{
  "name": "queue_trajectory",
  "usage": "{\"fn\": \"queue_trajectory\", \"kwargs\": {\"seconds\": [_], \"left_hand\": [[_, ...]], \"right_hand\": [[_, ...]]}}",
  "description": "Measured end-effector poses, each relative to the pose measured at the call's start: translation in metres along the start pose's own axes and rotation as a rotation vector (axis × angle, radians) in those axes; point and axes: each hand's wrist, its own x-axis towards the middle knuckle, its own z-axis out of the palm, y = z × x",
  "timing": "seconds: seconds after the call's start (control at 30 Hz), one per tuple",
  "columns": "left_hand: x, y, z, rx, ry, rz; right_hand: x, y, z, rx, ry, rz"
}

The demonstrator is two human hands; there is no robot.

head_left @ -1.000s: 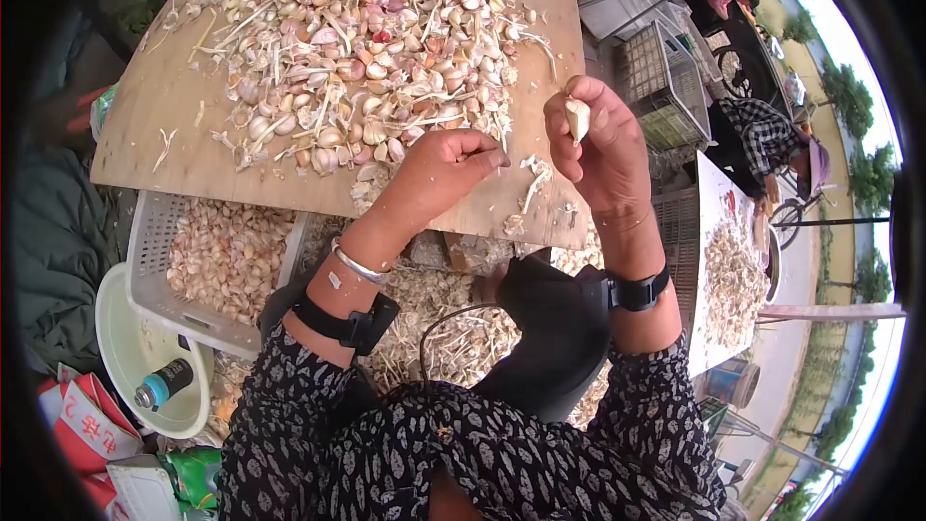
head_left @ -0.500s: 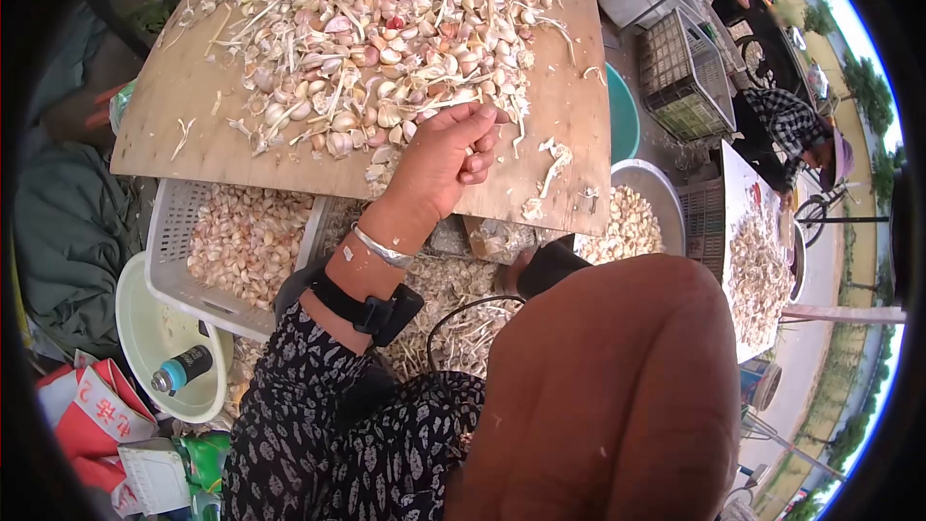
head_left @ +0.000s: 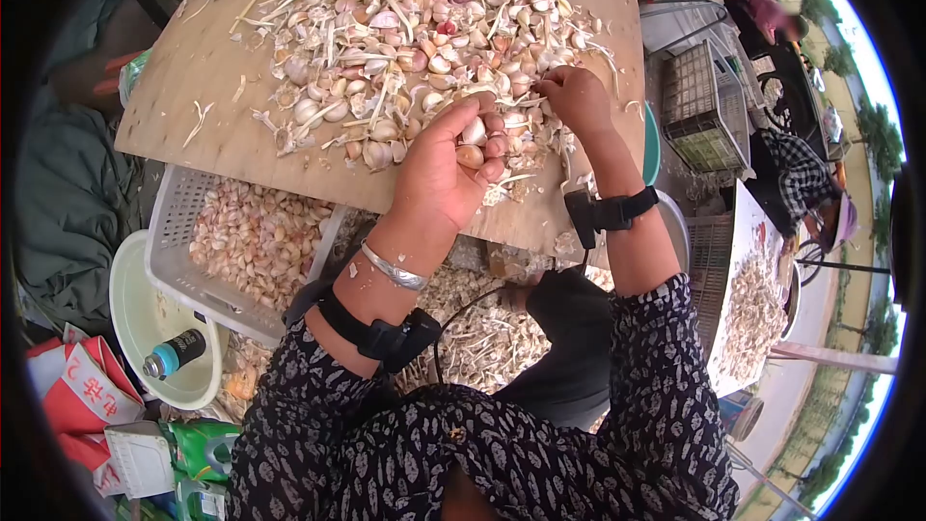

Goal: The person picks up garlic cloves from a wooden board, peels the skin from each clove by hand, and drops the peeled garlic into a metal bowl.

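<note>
Garlic cloves lie in a broad heap on a wooden board, mixed with dry stalks and papery skins. Above the heap's near edge, my left hand is palm up with its fingers curled round a few garlic cloves. A silver bangle and a black strap circle that wrist. To its right, my right hand reaches into the heap's right side, thumb and fingertips pinched together among the cloves. Whatever is between those fingertips is too small to make out.
Below the board stands a white crate of cloves. Beside it, a pale basin holds a bottle. Skins and stalks cover the ground. At right are a crate, a white table with garlic, and a person in checks.
My right hand now reaches the heap, while a large limb that blocked the lower right has gone from there. My left hand has turned palm up, showing cloves in it.
</note>
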Motion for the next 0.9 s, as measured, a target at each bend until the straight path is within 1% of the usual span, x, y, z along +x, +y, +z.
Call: {"fn": "queue_trajectory", "kwargs": {"seconds": [0.03, 0.07, 0.13, 0.17, 0.23, 0.27, 0.3, 0.37, 0.43, 0.5, 0.53, 0.6, 0.63, 0.7, 0.77, 0.83, 0.9], "left_hand": [[0.001, 0.0, -0.002, 0.001, -0.001, 0.003], [0.002, -0.001, -0.003, -0.013, 0.02, 0.003], [0.004, -0.005, -0.003, -0.031, 0.029, -0.002], [0.005, -0.006, -0.004, -0.048, 0.009, -0.004], [0.006, -0.01, -0.002, -0.066, -0.018, -0.022], [0.007, -0.012, -0.001, -0.044, -0.007, -0.02], [0.008, -0.014, 0.0, -0.021, 0.008, -0.016], [0.011, -0.021, 0.003, -0.019, 0.021, -0.028], [0.013, -0.026, 0.002, -0.007, 0.008, -0.008], [0.014, -0.031, 0.002, -0.006, 0.009, -0.008], [0.015, -0.033, 0.003, 0.0, 0.02, -0.01], [0.017, -0.033, 0.003, 0.013, 0.019, -0.018], [0.017, -0.033, 0.003, 0.017, 0.024, -0.013], [0.015, -0.033, 0.005, 0.055, 0.05, -0.009], [0.012, -0.032, 0.005, 0.069, 0.048, -0.007], [0.01, -0.033, 0.007, 0.073, 0.045, -0.002], [0.006, -0.036, 0.009, 0.07, 0.1, 0.032]], "right_hand": [[0.0, 0.0, 0.0, 0.078, -0.046, 0.025], [-0.003, 0.002, -0.002, 0.076, -0.041, 0.021], [-0.017, 0.009, -0.012, 0.82, 0.052, 0.047], [-0.025, 0.014, -0.017, 0.811, 0.063, 0.047], [-0.049, 0.007, -0.031, 1.504, 0.016, 0.285], [-0.056, 0.01, -0.035, 1.618, -0.036, 0.311], [-0.061, 0.016, -0.033, 1.619, -0.027, 0.318], [-0.066, 0.028, -0.028, 1.69, -0.15, 0.572], [-0.078, 0.017, -0.035, 1.687, -0.111, 0.592], [-0.088, 0.008, -0.044, 1.821, -0.188, 0.54], [-0.094, 0.002, -0.049, 1.825, -0.193, 0.535], [-0.11, -0.01, -0.057, 1.883, -0.212, 0.331], [-0.118, -0.015, -0.061, 1.889, -0.218, 0.331], [-0.134, -0.027, -0.07, 1.849, -0.345, 0.089], [-0.147, -0.043, -0.077, 1.858, -0.35, 0.093], [-0.162, -0.059, -0.092, 1.874, -0.514, -0.092], [-0.182, -0.08, -0.106, 1.94, -0.586, -0.202]]}}
